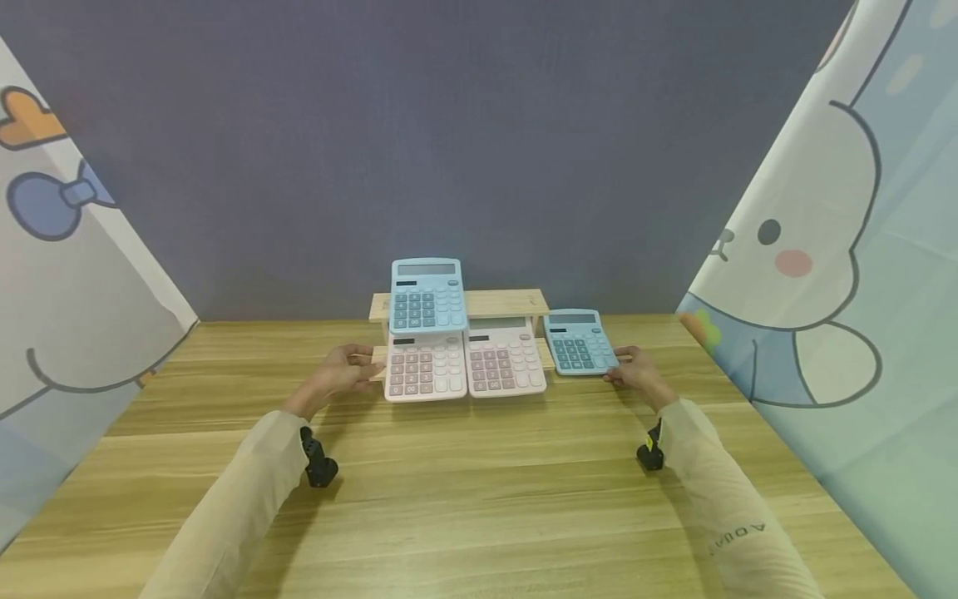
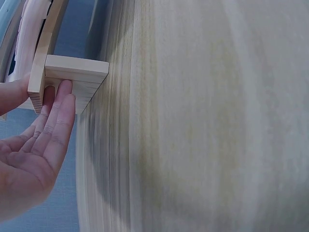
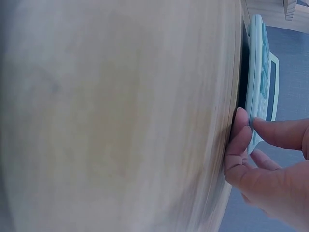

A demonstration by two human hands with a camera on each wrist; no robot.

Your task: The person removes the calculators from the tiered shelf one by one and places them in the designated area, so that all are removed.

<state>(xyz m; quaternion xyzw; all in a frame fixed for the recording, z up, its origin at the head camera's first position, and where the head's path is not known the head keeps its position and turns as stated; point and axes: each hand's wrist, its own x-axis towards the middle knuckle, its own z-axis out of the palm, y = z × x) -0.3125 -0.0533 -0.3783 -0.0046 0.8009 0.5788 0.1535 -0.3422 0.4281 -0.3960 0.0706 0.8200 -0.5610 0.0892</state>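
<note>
A small two-tier wooden rack (image 1: 505, 302) stands at the back of the table. On its upper tier leans a blue calculator (image 1: 428, 297); two pale pink calculators, a left one (image 1: 427, 370) and a right one (image 1: 506, 362), lean side by side on the lower tier. My left hand (image 1: 340, 376) grips the rack's left end, thumb above the board (image 2: 41, 63) and fingers beneath it. To the right of the rack, my right hand (image 1: 636, 372) pinches the lower right corner of a second blue calculator (image 1: 580, 343), thumb on top and fingers under its edge (image 3: 252, 87).
The wooden table (image 1: 479, 491) reaches back to a dark grey wall panel (image 1: 464, 150). Cartoon-printed cloth hangs on the left side (image 1: 82, 308) and right side (image 1: 816, 208). A black wrist camera (image 1: 319, 462) sits on the left wrist, another (image 1: 651, 449) on the right.
</note>
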